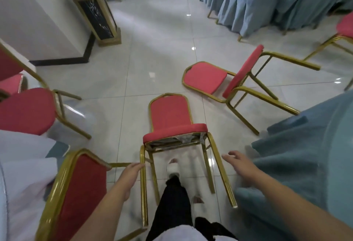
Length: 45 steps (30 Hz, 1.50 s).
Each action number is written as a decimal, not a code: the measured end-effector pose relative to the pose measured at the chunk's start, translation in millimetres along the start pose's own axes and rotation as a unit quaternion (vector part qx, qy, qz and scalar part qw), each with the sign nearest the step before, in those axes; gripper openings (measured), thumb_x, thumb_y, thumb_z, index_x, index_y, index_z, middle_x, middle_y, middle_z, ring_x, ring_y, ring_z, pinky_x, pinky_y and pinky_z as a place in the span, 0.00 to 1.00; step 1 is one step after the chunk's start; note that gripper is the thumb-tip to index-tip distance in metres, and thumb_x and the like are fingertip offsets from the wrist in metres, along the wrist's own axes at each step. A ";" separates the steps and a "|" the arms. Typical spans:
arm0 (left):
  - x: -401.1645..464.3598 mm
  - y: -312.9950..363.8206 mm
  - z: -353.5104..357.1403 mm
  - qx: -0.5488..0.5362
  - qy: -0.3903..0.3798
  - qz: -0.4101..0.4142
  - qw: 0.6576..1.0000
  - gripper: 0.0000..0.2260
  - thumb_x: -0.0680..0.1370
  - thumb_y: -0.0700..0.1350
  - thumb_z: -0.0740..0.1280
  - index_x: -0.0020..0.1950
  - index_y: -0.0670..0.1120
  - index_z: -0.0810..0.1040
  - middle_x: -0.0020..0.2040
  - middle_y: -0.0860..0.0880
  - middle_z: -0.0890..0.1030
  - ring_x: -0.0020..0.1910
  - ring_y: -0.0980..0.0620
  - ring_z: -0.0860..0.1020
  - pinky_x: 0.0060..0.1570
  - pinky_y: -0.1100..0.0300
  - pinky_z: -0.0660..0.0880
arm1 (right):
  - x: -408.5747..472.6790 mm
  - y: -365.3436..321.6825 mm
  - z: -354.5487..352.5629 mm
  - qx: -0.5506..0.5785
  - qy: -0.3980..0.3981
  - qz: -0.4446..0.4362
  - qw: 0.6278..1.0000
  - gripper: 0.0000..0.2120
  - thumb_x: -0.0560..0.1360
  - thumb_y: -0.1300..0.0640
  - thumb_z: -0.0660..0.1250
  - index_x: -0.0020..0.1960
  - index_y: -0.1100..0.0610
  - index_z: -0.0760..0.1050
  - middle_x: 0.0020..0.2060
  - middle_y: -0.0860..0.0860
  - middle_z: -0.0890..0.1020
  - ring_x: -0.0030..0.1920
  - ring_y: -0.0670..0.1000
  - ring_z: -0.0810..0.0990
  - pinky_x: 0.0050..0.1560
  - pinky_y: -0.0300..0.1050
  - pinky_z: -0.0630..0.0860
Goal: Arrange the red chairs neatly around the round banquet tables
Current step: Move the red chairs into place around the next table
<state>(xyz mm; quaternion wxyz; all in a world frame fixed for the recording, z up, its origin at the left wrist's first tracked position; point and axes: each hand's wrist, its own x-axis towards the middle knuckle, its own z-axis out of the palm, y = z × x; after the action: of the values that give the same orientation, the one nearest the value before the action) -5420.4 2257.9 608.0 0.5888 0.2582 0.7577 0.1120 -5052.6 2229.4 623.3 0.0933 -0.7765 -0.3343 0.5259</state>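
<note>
The tiled floor carries a blue-skirted desk at 4 o'clock. At centre, a tipped red chair lies on its back, backrest top pointing to 12 o'clock, gold legs toward 6; its long axis runs 12 to 6. A second fallen chair lies at 2 o'clock, legs toward 3 to 4. The left hand, grip loosely open, touches the centre chair's near left leg; the right hand hovers open beside the right leg.
</note>
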 end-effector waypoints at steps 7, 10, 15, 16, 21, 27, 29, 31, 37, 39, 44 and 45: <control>127.7 52.2 -1.4 0.017 0.012 -0.088 0.996 0.22 0.80 0.55 0.64 0.70 0.45 0.72 0.70 0.43 0.71 0.65 0.43 0.69 0.60 0.49 0.67 | 127.2 -55.0 12.9 -0.039 -0.012 0.126 0.991 0.37 0.74 0.35 0.65 0.73 0.59 0.65 0.70 0.59 0.71 0.67 0.61 0.72 0.66 0.59 0.71; 185.3 63.2 5.8 0.011 -0.002 -0.134 0.991 0.27 0.80 0.58 0.62 0.74 0.44 0.69 0.76 0.42 0.64 0.73 0.41 0.63 0.70 0.44 0.60 | 176.5 -74.5 29.5 0.019 -0.021 0.189 0.982 0.42 0.71 0.33 0.68 0.74 0.59 0.64 0.72 0.59 0.69 0.70 0.62 0.69 0.67 0.58 0.68; 263.3 65.7 17.5 -0.030 -0.010 -0.203 0.979 0.29 0.80 0.62 0.60 0.77 0.47 0.65 0.75 0.43 0.65 0.74 0.40 0.63 0.72 0.44 0.59 | 245.7 -123.0 54.0 0.094 -0.056 0.204 0.973 0.29 0.80 0.46 0.63 0.74 0.62 0.65 0.69 0.54 0.70 0.63 0.56 0.74 0.45 0.33 0.75; 275.9 65.6 19.1 -0.045 -0.010 -0.220 0.974 0.29 0.80 0.64 0.60 0.75 0.47 0.68 0.72 0.43 0.69 0.70 0.39 0.67 0.68 0.44 0.64 | 251.7 -142.9 57.2 0.099 -0.063 0.206 0.972 0.25 0.82 0.53 0.61 0.74 0.66 0.63 0.71 0.57 0.68 0.66 0.59 0.72 0.41 0.37 0.74; 325.4 58.0 24.8 -0.130 -0.020 -0.332 0.934 0.33 0.72 0.63 0.70 0.68 0.42 0.73 0.54 0.41 0.77 0.49 0.43 0.77 0.42 0.50 0.75 | 329.0 -125.7 71.5 0.094 -0.061 0.277 0.954 0.22 0.78 0.49 0.68 0.65 0.62 0.73 0.44 0.56 0.83 0.42 0.55 0.82 0.35 0.45 0.76; 347.5 51.6 26.4 -0.215 0.002 -0.344 0.914 0.24 0.71 0.51 0.73 0.63 0.43 0.76 0.50 0.42 0.82 0.41 0.45 0.80 0.32 0.56 0.78 | 366.5 -102.4 73.1 0.146 -0.041 0.365 0.919 0.19 0.71 0.52 0.76 0.54 0.60 0.73 0.43 0.58 0.82 0.39 0.57 0.82 0.33 0.46 0.75; 347.1 52.8 25.7 -0.223 -0.004 -0.353 0.909 0.22 0.70 0.50 0.74 0.60 0.42 0.78 0.49 0.42 0.82 0.40 0.45 0.81 0.30 0.58 0.79 | 370.6 -97.2 74.7 0.166 -0.048 0.375 0.911 0.24 0.69 0.53 0.77 0.60 0.58 0.74 0.46 0.59 0.84 0.43 0.58 0.85 0.38 0.48 0.80; 344.4 54.4 24.7 -0.227 -0.004 -0.352 0.908 0.19 0.70 0.50 0.74 0.57 0.42 0.79 0.46 0.42 0.83 0.38 0.45 0.82 0.30 0.58 0.80 | 372.5 -86.9 76.0 0.190 -0.044 0.378 0.905 0.24 0.69 0.55 0.77 0.61 0.58 0.74 0.47 0.59 0.85 0.45 0.59 0.85 0.41 0.50 0.82; 316.6 51.0 25.1 -0.292 -0.010 -0.294 0.910 0.09 0.76 0.46 0.69 0.54 0.44 0.80 0.39 0.43 0.85 0.32 0.47 0.84 0.30 0.56 0.81 | 350.5 -74.6 76.6 0.297 -0.010 0.356 0.886 0.23 0.70 0.60 0.74 0.63 0.59 0.73 0.50 0.60 0.83 0.46 0.60 0.84 0.34 0.49 0.83; 305.2 44.8 23.9 -0.300 -0.007 -0.269 0.915 0.12 0.76 0.45 0.69 0.58 0.43 0.80 0.41 0.43 0.86 0.37 0.45 0.84 0.30 0.55 0.81 | 336.6 -69.3 73.1 0.324 -0.002 0.353 0.878 0.23 0.69 0.59 0.74 0.62 0.60 0.74 0.51 0.60 0.84 0.47 0.61 0.85 0.39 0.52 0.83; 278.6 46.7 22.0 -0.333 0.003 -0.200 0.921 0.22 0.72 0.45 0.71 0.65 0.42 0.77 0.55 0.40 0.84 0.53 0.39 0.82 0.47 0.48 0.78 | 307.6 -73.3 53.6 0.363 -0.013 0.293 0.884 0.19 0.72 0.58 0.73 0.60 0.58 0.75 0.50 0.60 0.85 0.52 0.62 0.83 0.51 0.57 0.80; 276.2 54.1 20.6 -0.338 0.008 -0.185 0.923 0.23 0.71 0.46 0.71 0.65 0.42 0.77 0.56 0.41 0.84 0.54 0.39 0.81 0.48 0.47 0.78 | 306.1 -79.9 48.0 0.371 -0.011 0.275 0.887 0.18 0.72 0.58 0.73 0.60 0.58 0.76 0.50 0.60 0.85 0.52 0.62 0.83 0.52 0.57 0.80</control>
<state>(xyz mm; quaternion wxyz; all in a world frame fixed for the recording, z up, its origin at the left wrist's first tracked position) -5434.7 2445.2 397.4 0.6450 -0.1019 0.7138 0.2532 -5060.1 2469.1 411.4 0.2227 -0.7399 0.1114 0.6249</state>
